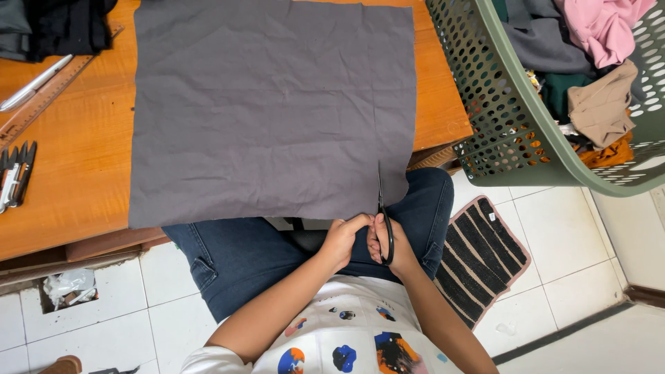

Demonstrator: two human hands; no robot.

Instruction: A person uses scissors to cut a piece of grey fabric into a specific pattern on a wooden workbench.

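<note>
A large square of dark grey cloth (270, 111) lies flat on the orange wooden table (76, 166), its near edge hanging slightly over my lap. My right hand (389, 244) grips black scissors (382, 215) whose blades point away from me into the cloth's near edge, toward its right side. My left hand (343, 239) sits right beside it, fingers curled at the cloth's hem, touching the right hand.
A green perforated laundry basket (506, 118) full of mixed fabric stands at the right. A ruler and a pen (34, 83) lie at the table's left, small snips (15, 173) near the left edge, dark folded cloth at top left. A striped mat (481, 256) lies on the tiled floor.
</note>
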